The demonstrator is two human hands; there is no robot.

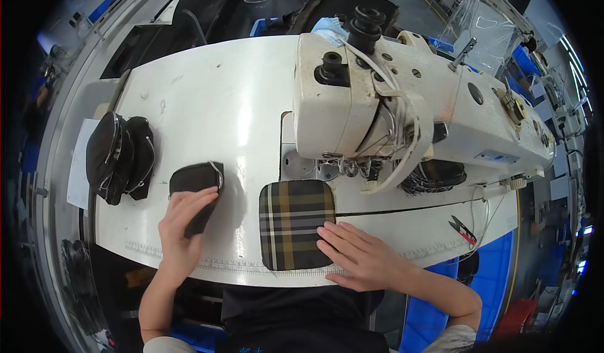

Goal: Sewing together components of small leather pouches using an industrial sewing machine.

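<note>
On the white sewing table, a plaid fabric panel (297, 227) with rounded corners lies flat in front of the sewing machine (377, 111). My right hand (360, 256) rests on its right edge, fingers stretched out flat. To the left, my left hand (182, 227) grips a dark fabric piece (196, 178) with a pale line along its edge. The far part of that piece sticks out beyond my fingers, tilted up from the table; my thumb is partly hidden.
A stack of dark fabric pieces (119, 158) stands at the table's left edge, beside white paper (82, 164). More dark pieces (437, 174) lie under the machine arm. Red-handled thread snips (463, 230) and loose thread are at the right. A printed ruler strip (233, 268) follows the front edge.
</note>
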